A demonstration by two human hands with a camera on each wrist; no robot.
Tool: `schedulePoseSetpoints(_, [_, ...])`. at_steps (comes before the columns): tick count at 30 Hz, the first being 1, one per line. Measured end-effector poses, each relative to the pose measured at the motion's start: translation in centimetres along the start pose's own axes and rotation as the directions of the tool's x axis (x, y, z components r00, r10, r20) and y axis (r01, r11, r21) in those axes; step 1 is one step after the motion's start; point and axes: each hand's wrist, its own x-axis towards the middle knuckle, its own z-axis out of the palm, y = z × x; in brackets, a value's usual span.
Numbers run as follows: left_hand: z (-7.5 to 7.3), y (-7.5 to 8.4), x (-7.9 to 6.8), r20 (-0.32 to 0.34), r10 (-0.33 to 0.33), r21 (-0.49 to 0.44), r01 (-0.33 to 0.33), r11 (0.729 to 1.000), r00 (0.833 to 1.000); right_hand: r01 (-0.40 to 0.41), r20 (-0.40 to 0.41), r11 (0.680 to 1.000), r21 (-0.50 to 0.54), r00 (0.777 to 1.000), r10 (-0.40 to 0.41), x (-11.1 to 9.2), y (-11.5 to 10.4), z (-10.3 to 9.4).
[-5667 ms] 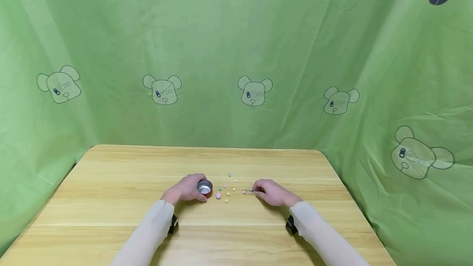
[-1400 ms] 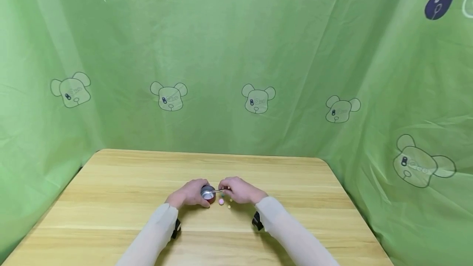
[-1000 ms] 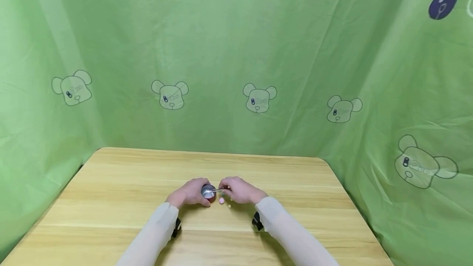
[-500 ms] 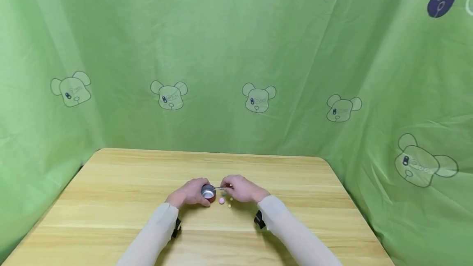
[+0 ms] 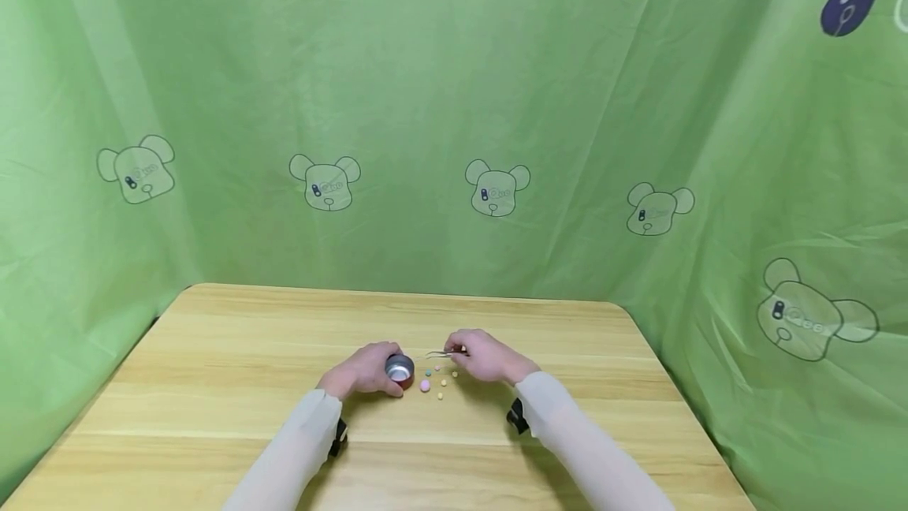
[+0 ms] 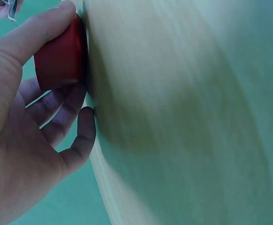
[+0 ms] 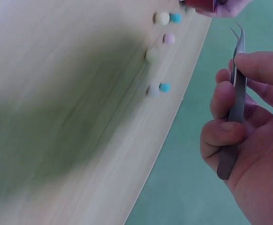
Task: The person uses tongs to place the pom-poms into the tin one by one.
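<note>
My left hand (image 5: 363,370) holds a small red cup (image 6: 61,56) with a silvery inside, thumb on one side and fingers on the other. The cup stands upright on the table, its mouth facing up in the head view. My right hand (image 5: 489,355) grips a pair of metal tweezers (image 7: 238,101) between thumb and fingers. Their bent tips point left toward the cup, apart from each other with nothing between them, above the table. A larger pink ball (image 5: 425,386) lies just right of the cup.
Several small balls lie on the wooden table (image 5: 284,416) between the hands, among them a teal ball (image 5: 429,373) and a yellow ball (image 5: 440,396). A green curtain (image 5: 397,85) hangs behind the table and along both sides.
Earlier, the tweezers held a small pink ball at the right, then reached over the cup. Now their tips are free, and my right hand has drawn back rightward. The left hand stays on the cup.
</note>
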Motion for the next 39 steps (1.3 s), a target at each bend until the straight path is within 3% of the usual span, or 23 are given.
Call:
schedulePoseSetpoints(17, [0.2,0.3,-0.2,0.003,-0.003,-0.007,0.003,1.0,1.0,-0.063,-0.036,0.997,0.045,0.997,0.065,-2.9,2.7,-1.4])
schedulePoseSetpoints(27, [0.0,0.1,-0.3,-0.013,0.002,0.003,-0.002,1.0,1.0,-0.105,-0.048,0.994,0.017,0.993,0.106,-3.9,4.4,-1.7])
schedulePoseSetpoints(39, [-0.1,0.4,-0.2,-0.009,0.003,0.005,-0.003,1.0,1.0,-0.097,-0.041,0.995,-0.002,0.994,0.096,-4.5,5.1,-1.4])
